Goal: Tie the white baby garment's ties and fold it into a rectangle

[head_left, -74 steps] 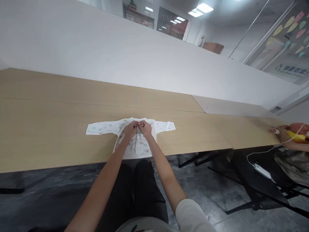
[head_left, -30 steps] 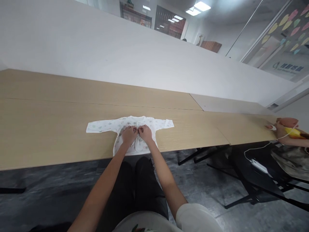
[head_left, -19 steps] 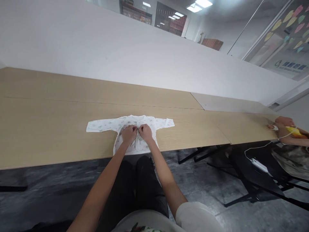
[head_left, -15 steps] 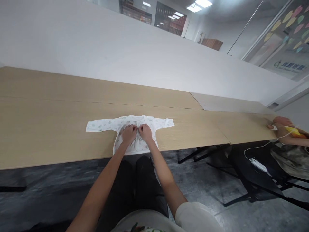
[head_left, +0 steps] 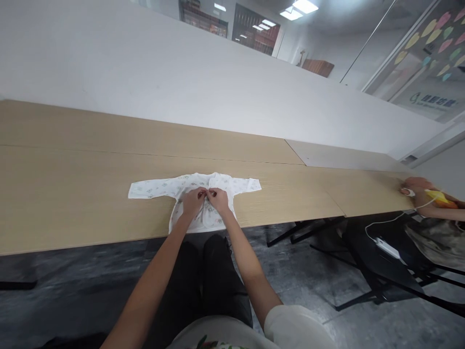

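Observation:
A small white baby shirt [head_left: 181, 183] with a scattered print lies face up on the wooden table [head_left: 90, 194], both sleeves stretched out sideways. Its lower hem reaches the table's front edge. My left hand [head_left: 194, 201] and my right hand [head_left: 218, 199] meet at the middle of its front opening, below the neckline. The fingers of each are pinched on the shirt's front edges, with the fingertips of both hands almost touching. Whatever fastener may lie between the fingertips is too small to make out.
A white partition wall [head_left: 181, 82] runs behind the table. At the far right, a doll-like figure [head_left: 423, 194] lies on the table end near another person's arm [head_left: 441, 212]. Black folding chairs [head_left: 378, 257] stand below, one bearing a white power strip [head_left: 388, 249] with a cord.
My hands have drawn slightly closer together at the shirt's front opening. The shirt has stayed in place on the table.

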A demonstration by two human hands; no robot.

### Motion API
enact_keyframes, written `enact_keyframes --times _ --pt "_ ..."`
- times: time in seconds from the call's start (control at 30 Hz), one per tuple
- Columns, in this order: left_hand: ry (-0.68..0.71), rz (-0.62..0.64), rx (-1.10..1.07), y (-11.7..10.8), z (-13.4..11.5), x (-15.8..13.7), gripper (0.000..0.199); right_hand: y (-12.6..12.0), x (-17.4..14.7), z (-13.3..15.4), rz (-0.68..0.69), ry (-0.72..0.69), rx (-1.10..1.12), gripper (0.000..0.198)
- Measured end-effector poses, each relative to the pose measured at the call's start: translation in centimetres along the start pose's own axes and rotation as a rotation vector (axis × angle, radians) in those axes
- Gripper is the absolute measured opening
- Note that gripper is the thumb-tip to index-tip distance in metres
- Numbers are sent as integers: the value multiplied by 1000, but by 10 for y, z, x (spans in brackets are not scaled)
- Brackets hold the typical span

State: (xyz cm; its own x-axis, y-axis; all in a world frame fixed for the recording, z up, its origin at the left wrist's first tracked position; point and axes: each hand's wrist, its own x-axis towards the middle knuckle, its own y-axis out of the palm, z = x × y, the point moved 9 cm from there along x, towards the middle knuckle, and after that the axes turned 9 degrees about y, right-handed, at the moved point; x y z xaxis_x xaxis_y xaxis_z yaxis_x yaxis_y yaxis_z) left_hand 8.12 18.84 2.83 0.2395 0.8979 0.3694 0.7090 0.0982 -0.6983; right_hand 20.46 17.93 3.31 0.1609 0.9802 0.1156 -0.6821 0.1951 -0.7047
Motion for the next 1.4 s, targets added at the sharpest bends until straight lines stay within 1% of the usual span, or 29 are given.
enact_keyframes --times 0.2,0.27,0.33,0.4,0.47,0.5,0.53,0.6,0.67,0.73,0.8,0.9,1.0,1.17,1.4 --pt "-46 -12 38 1 4 -1 25 2 2 -8 -18 46 23 17" --pt "-57 -23 46 1 4 -1 24 0 3 -11 -51 75 34 17" --pt "-92 -63 20 -2 7 -1 26 -3 4 -15 -95 109 49 18" --pt "-116 -135 -7 -10 8 -1 28 -7 4 -17 -119 129 68 19" --pt "-102 -200 4 -21 6 -4 31 -12 3 -16 -127 125 75 20" --pt "-87 -205 31 -26 4 -6 31 -16 1 -16 -133 118 68 20" --pt "-71 -180 67 -28 2 -9 31 -19 -2 -14 -138 106 54 20" --pt "-40 -63 157 -25 -3 -17 30 -23 -12 -10 -117 67 5 20" --pt "3 52 248 -20 -10 -29 31 -19 -25 -5 -29 14 -58 18" --pt "44 93 315 -17 -19 -38 31 -11 -40 1 61 -38 -123 17" --pt "55 98 341 -15 -24 -44 30 -7 -51 6 92 -75 -178 18" --pt "30 117 320 -10 -25 -46 28 -5 -59 11 77 -97 -225 21" --pt "36 124 300 -6 -24 -44 27 -4 -58 9 67 -84 -226 21" --pt "90 113 280 -6 -26 -46 26 -2 -52 0 49 -46 -174 13" --pt "113 98 196 -9 -27 -49 24 -1 -51 -4 35 -77 -147 6"
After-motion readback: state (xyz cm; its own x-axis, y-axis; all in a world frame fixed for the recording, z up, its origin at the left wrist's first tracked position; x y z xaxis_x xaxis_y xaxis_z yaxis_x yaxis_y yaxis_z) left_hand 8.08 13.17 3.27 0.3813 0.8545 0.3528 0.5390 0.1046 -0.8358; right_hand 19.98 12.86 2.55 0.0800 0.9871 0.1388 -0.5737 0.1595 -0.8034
